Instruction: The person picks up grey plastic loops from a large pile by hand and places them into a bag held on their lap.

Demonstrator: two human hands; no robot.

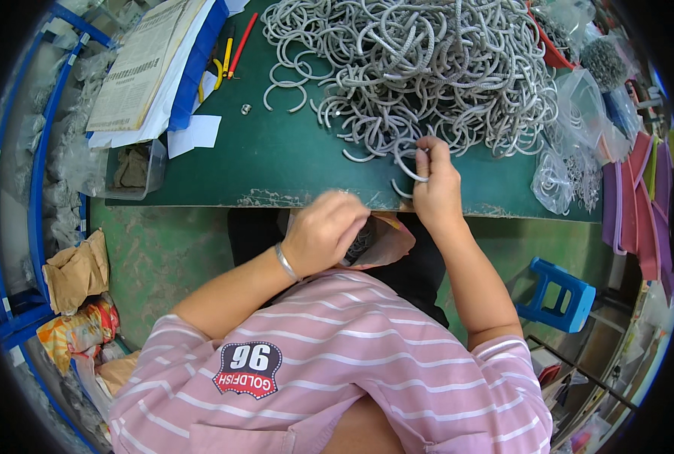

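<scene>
Between the thumb and fingers of my right hand (437,184) is a grey C-shaped ring (406,166), at the near edge of a big heap of similar rings (443,68). A second curved grey piece (400,188) shows just below it. My left hand (326,233), with a metal bangle at the wrist, is over the opening of a bag (392,244) in my lap. Its fingers are curled together and slightly blurred; whatever they hold is hidden. Grey rings are partly visible inside the bag. A few loose rings (285,96) lie left of the heap.
On the green table (239,170) are a red pen (244,44), yellow-handled pliers (218,72), a small metal piece (245,110) and papers in a blue tray (199,64). A clear box (154,170) sits at left, plastic bags (552,178) at right. A blue stool (557,295) stands on the floor.
</scene>
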